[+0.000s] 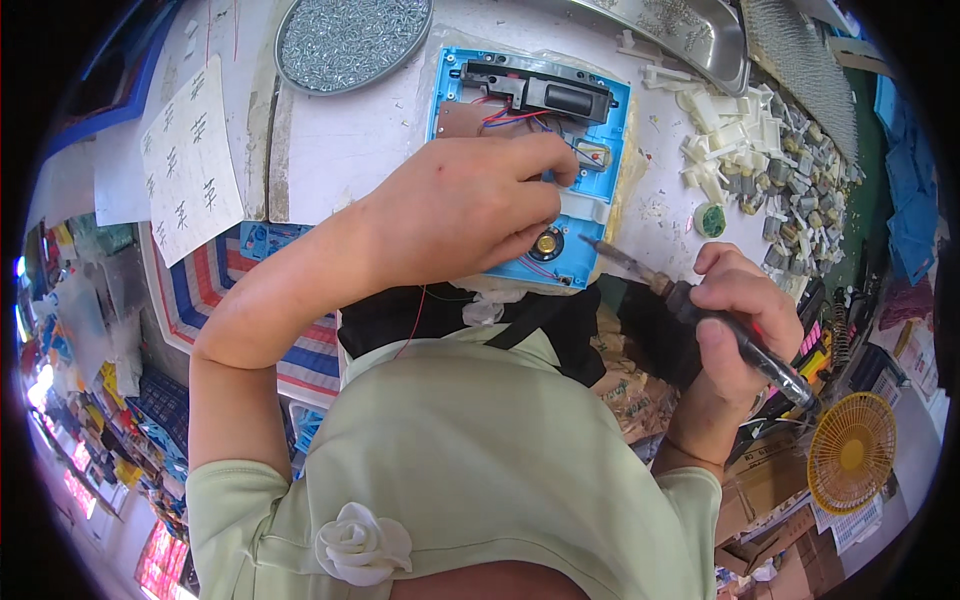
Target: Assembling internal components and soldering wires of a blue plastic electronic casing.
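A light-blue plastic housing [612, 115] lies on the bench in front of me. Fitted in it are a black plastic unit [540, 92], red and blue wires [510, 118] and a small round speaker [547, 243]. My left hand [480, 205] reaches over the middle of the housing with its fingers bent together; what they pinch, if anything, is hidden. In my right hand [745, 310] is a soldering iron [680, 293], its handle wrapped by the fingers. The iron's thin tip points up and left, just right of the housing's lower corner and the speaker.
A round tray of small screws [352, 40] stands at the back left, a steel tray [700, 40] at the back right. White plastic parts [725, 135], grey motor-like pieces [790, 195] and a small green-filled tub [710, 220] lie right. A yellow fan [852, 452] stands lower right.
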Motion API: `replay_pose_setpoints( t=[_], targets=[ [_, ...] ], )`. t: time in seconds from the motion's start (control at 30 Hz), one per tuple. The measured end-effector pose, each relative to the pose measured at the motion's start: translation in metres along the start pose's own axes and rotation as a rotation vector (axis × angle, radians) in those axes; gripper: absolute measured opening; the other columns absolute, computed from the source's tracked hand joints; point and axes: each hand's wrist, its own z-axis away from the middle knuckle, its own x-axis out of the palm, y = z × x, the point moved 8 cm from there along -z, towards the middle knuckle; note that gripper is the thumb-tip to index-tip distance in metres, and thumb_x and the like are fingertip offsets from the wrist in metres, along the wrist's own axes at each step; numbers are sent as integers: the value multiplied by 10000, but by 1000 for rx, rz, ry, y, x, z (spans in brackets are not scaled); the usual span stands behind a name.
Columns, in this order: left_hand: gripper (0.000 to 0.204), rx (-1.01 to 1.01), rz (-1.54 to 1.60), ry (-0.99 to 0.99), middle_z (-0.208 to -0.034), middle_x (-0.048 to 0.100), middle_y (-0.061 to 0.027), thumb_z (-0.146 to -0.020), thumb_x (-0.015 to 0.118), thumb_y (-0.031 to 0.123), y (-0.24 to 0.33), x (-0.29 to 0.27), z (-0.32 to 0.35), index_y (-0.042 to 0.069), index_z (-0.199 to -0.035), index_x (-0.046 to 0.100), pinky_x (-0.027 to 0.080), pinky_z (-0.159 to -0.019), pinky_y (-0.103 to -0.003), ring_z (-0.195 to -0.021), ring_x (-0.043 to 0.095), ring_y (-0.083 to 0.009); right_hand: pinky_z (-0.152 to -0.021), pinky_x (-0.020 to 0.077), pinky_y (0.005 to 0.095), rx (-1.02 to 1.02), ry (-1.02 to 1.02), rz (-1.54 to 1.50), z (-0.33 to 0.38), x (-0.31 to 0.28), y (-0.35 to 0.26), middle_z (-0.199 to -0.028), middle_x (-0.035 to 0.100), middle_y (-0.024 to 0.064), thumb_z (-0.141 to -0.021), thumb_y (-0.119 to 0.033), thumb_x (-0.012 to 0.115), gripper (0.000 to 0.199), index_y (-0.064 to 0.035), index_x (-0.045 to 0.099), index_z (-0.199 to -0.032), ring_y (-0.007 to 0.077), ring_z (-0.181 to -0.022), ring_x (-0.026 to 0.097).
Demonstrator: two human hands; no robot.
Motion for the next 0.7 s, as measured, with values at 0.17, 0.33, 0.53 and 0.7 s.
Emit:
replay_pose_setpoints(
  t=[0.17,0.33,0.53,0.7],
  targets=[
    [142,-43,133,52,-1056,634,-100,-836,710,2,-5,-5,5,34,-948,628,541,-740,-377,-886,653,-314,-766,513,372,58,281,59,25,5,9,-935,672,124,-862,-228,804,460,37,644,-1203,231,-795,640],
    [124,-160,191,128,-960,649,-115,-875,676,-11,-11,-7,12,10,-988,631,531,-732,-356,-861,644,-293,-769,550,310,-68,132,475,18,64,9,-1096,627,170,-724,26,858,623,-44,637,-1302,242,-895,658],
    [86,-230,233,162,-902,655,-109,-909,655,2,-13,-7,9,-13,-992,638,515,-705,-318,-799,639,-236,-779,557,308,-136,246,430,15,81,12,-1142,548,162,-747,50,833,697,-38,561,-1383,229,-922,683],
    [79,-397,350,156,-817,649,-82,-915,663,18,-18,-4,6,-20,-984,661,491,-661,-297,-721,616,-190,-799,558,316,-136,324,433,-5,74,8,-1149,553,165,-763,82,794,704,-23,533,-1408,220,-928,688]
  ],
)
